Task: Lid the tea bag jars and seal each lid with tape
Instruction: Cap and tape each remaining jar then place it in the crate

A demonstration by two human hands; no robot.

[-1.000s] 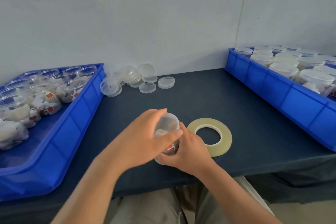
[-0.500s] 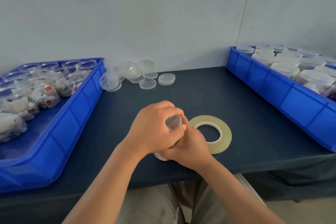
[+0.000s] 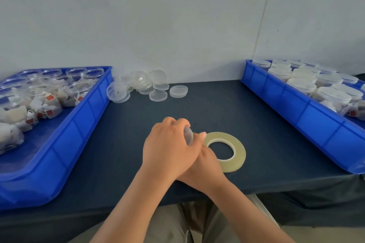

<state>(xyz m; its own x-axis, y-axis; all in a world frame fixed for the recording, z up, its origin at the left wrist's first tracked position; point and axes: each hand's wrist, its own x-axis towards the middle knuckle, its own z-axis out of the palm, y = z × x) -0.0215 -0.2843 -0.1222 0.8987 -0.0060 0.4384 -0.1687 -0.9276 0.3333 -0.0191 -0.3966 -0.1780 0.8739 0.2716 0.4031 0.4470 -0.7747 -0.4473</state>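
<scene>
Gripping one clear round jar (image 3: 188, 137), left hand (image 3: 167, 148) and right hand (image 3: 205, 164) curl beside a tape ring (image 3: 240, 154).

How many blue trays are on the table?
2. The left blue tray holds open jars; the right blue tray holds lidded jars. None looks hidden.

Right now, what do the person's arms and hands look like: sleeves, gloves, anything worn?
Both the left hand and right hand are bare: no gloves, rings or watch visible. The left forearm and right forearm are uncovered to the frame's edge, no sleeve in view.
</scene>
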